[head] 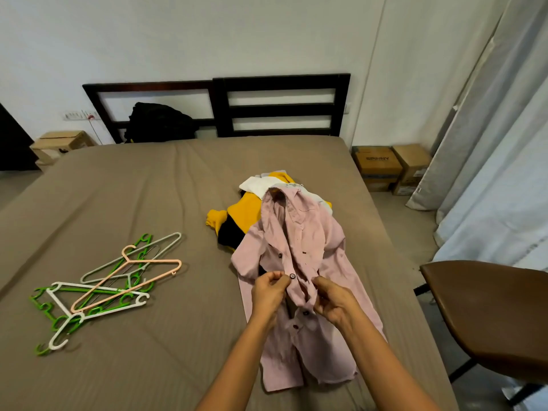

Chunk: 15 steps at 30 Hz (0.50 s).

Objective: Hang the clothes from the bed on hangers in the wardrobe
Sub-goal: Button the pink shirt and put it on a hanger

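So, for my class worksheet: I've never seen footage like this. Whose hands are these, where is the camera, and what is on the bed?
There is no machine here: a person wears one camera on the head, looking down at their own hands. On the brown bed lies a pink shirt, partly over a yellow garment and a white garment. The left hand and right hand each pinch the shirt's front edges near its buttons. A heap of plastic hangers lies to the left, untouched. A brown chair stands at the right.
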Tool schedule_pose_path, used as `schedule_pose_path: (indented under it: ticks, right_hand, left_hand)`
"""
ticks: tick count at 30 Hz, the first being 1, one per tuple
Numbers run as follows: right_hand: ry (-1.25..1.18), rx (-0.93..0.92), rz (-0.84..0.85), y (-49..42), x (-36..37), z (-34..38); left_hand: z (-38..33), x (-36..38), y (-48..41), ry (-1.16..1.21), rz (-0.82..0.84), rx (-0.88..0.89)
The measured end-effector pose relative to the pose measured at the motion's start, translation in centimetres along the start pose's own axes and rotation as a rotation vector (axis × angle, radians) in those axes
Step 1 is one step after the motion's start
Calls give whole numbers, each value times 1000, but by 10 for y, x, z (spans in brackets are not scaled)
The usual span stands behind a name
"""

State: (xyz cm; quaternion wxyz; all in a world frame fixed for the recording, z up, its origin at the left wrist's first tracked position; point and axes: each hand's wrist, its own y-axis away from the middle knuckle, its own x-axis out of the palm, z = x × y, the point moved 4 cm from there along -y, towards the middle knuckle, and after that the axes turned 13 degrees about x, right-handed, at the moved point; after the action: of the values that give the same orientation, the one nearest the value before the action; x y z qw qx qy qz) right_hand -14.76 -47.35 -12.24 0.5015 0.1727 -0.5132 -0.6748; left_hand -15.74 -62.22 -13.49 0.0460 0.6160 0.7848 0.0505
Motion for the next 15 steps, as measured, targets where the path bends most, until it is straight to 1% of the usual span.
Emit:
schedule_pose_path:
  ticks: [1,2,3,7,9,12,15]
  right_hand:
    - [-1,25,39,4,2,-1]
    - [30,-11,47,6,3,1]
    - [80,-83,39,9,3,3]
    - [346,-474,-30,21,6,9]
    - [486,-619,-64,22,8,12]
    - [589,-704,-64,23,8,14]
    - [613,-698,-25,26,10,13]
  left_hand:
    - [-2,1,1,-5,29,6]
    - [-4,3,2,-5,58,12]
    - [-6,3,3,-2,82,20]
    - [-11,4,7,-11,124,24]
    - [-15,6,10,0,146,32]
    - [-19,6,12,7,152,36]
    - [-24,6,14,-6,153,55]
